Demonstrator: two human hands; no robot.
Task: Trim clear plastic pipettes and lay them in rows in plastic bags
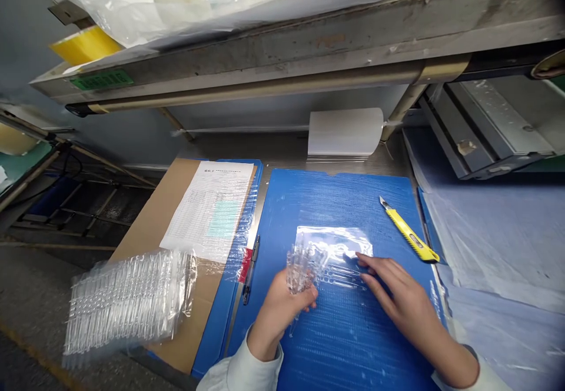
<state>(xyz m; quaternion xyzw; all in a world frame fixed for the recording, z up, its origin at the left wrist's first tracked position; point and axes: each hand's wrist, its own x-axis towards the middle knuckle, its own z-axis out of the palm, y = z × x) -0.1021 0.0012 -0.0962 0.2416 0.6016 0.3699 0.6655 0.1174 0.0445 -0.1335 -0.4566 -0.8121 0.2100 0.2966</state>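
My left hand (289, 300) is closed around an upright bunch of thin clear tubes (300, 264), whose tops stick out above my fingers. Flat on the blue board (344, 344) lies a clear plastic bag (333, 238), with several thin clear tubes (339, 276) at its near side. My right hand (395, 288) reaches in from the right, its thumb and forefinger apart at the right ends of those loose tubes. Whether the fingertips touch the tubes or the bag is too fine to tell. Some of the bunch is hidden by my left hand.
Packed clear tubes in a bag (128, 302) lie on cardboard (154, 220) at the left. Nearby are a printed sheet (216, 202) and a pen (251, 270). A yellow cutter knife (410, 232) lies right. Overhead runs a shelf (282, 49); behind is a white roll (344, 132).
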